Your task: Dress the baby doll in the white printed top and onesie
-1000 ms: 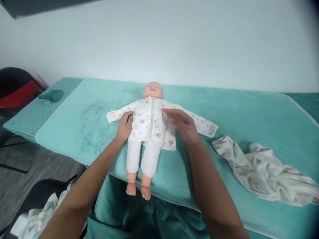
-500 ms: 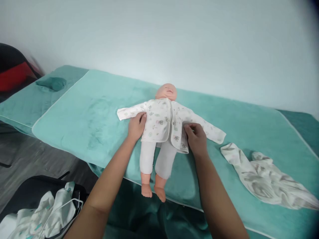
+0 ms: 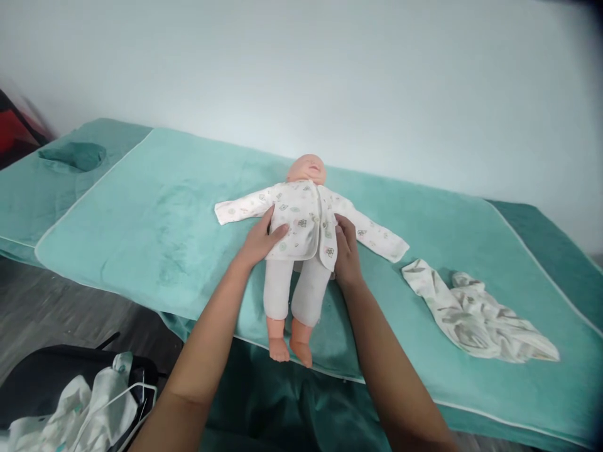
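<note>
Nearest, well below-left of the doll (image 3: 301,251): a black bag (image 3: 42,383) on the floor with white clothes (image 3: 89,402) bunched in it. Both forearms run up from the bottom edge toward the doll.

The doll lies on its back on the teal mat (image 3: 141,245), bare feet near the mat's near edge, head toward the wall. It wears white pants (image 3: 292,289) and a printed white jacket (image 3: 299,220), sleeves spread out to both sides.

Left hand (image 3: 260,242) lies palm down on the jacket at the doll's left flank, fingers spread, thumb across the front (not closed around anything). Right hand (image 3: 347,251) sits against the doll's other flank, fingertips on the jacket's front flap near the hem; cannot tell if they pinch the fabric or just press it. The hands are apart, with the doll's torso between them.

Right of the doll, near its sleeve but not touching it, a crumpled patterned cloth (image 3: 475,314) lies on the mat. Far left of the doll, past the mat's edge, a small dark-teal cloth (image 3: 70,156) sits on the teal bed cover (image 3: 23,188). Behind the doll's head is a plain pale wall (image 3: 330,75).
</note>
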`<state>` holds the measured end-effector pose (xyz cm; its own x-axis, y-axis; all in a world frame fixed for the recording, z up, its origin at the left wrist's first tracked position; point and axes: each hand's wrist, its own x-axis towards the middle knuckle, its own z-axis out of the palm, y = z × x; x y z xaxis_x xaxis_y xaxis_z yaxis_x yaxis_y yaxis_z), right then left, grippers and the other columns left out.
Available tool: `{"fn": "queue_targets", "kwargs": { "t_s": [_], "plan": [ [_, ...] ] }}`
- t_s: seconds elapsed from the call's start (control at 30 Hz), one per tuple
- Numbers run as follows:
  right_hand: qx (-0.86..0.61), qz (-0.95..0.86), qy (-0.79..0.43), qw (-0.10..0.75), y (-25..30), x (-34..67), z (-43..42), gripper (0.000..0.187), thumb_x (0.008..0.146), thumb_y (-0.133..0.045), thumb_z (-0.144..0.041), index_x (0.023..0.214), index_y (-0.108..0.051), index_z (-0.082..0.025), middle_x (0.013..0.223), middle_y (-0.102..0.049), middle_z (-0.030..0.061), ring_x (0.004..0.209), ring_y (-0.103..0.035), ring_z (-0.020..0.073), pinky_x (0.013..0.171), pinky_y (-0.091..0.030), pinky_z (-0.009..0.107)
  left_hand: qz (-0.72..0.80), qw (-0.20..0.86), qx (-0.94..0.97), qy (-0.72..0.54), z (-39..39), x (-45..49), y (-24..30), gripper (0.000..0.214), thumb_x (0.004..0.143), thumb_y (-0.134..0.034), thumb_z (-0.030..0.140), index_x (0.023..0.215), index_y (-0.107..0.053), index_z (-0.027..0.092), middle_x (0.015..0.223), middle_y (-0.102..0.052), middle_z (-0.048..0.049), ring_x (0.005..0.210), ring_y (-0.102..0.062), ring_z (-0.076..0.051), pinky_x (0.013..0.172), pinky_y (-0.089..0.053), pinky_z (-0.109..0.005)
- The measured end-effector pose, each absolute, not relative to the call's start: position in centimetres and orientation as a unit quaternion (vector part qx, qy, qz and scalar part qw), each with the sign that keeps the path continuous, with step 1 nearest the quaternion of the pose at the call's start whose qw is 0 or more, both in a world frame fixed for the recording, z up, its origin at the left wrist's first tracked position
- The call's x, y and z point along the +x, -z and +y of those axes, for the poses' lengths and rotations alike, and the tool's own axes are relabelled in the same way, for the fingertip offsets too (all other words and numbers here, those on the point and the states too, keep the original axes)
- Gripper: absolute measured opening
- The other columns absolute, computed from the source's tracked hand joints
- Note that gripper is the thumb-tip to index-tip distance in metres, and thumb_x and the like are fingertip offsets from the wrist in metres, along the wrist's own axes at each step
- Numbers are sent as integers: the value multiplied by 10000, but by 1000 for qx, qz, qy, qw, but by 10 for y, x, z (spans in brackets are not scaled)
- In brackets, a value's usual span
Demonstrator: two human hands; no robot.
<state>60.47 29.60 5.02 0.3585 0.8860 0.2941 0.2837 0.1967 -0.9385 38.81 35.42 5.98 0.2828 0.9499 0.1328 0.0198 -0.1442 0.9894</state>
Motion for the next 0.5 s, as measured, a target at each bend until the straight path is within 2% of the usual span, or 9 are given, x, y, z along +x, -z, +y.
{"fn": "queue_targets", "kwargs": {
  "t_s": [0.07,0.13,0.33,0.5],
  "plan": [
    [-565,-505,-263,598,-56,604,300,440,998,-499,-585,1322,-599,-305,1436,-589,54,1396,-500,236,1208,-398,432,362,573,595,-432,353,391,-61,782,880,-728,496,1576,-411,332,1698,-356,-18,1567,-351,-298,1281,-320,-438],
    [-545,-512,-268,608,-57,605,304,454,1010,-476,-575,1368,-579,-316,1514,-549,46,1450,-463,224,1236,-370,426,354,612,570,-419,355,395,-60,831,880,-734,487,1605,-347,368,1736,-255,6,1597,-282,-306,1283,-328,-453],
    [-477,-502,-339,636,-42,610,320,600,934,-594,-531,1483,-475,-321,1669,-391,19,1564,-334,225,1301,-267,471,335,659,497,-455,370,408,-52,819,866,-759,421,1587,-371,411,1712,-315,28,1558,-371,-309,1241,-409,-475],
    [-479,-511,-332,632,-33,616,335,642,914,-591,-570,1503,-449,-358,1675,-376,-7,1569,-324,222,1303,-257,498,317,672,456,-490,380,420,-48,827,856,-758,358,1588,-374,363,1683,-382,-7,1495,-471,-304,1201,-463,-458]
  ]
}}
